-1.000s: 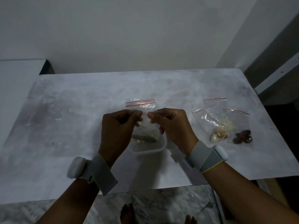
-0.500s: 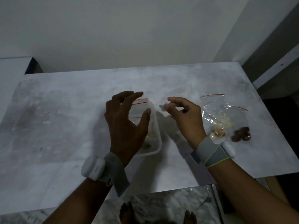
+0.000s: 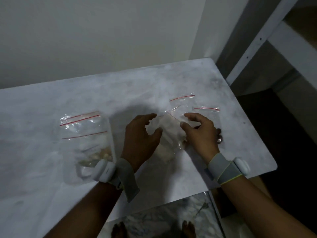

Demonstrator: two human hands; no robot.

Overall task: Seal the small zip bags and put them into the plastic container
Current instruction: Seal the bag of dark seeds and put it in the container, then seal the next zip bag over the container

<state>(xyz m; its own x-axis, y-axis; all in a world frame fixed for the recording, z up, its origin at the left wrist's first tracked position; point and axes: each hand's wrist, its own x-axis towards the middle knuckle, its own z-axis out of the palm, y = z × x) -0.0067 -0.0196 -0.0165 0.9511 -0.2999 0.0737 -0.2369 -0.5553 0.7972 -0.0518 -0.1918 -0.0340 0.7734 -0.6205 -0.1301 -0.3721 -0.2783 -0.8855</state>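
The clear plastic container [image 3: 85,170] stands on the table at the left, with sealed zip bags [image 3: 84,127] showing red zip lines stacked in it. To its right lies a small zip bag of whitish contents [image 3: 169,141]. My left hand [image 3: 139,140] curves around that bag's left side, fingers apart. My right hand [image 3: 200,133] pinches the bag's upper right corner between thumb and forefinger. Two more zip bags [image 3: 182,100] [image 3: 206,109] lie just beyond; dark pieces [image 3: 219,139] of one peek out behind my right hand.
The grey marble table [image 3: 42,103] ends close on the right at a rounded corner [image 3: 272,167]. A white wall rises behind it and a white frame [image 3: 253,43] stands to the right. Bare feet show on the floor below the front edge.
Both hands have left the container and moved right to the loose bags. The bag held a second ago now lies in the container. My view has swung to the right.
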